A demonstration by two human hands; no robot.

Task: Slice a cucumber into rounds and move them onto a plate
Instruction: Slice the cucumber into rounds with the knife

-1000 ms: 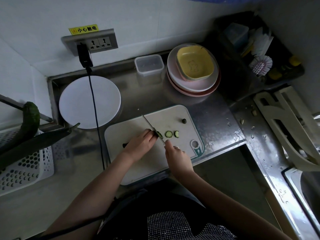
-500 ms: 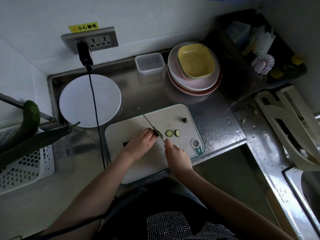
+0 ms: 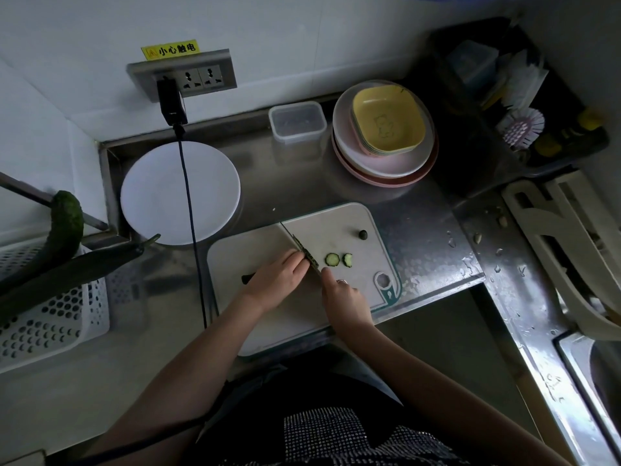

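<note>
White cutting board: our left hand pins the cucumber, right hand grips the knife; two rounds lie beside the blade, the plate beyond the board bare.

Left hand over cucumber on cutting board, right hand on knife, two rounds alongside.

Both forearms are bare, without sleeves. The right hand wears a thin silvery ring. The torso wears a dark garment with a fine white-dotted checked pattern.
</note>
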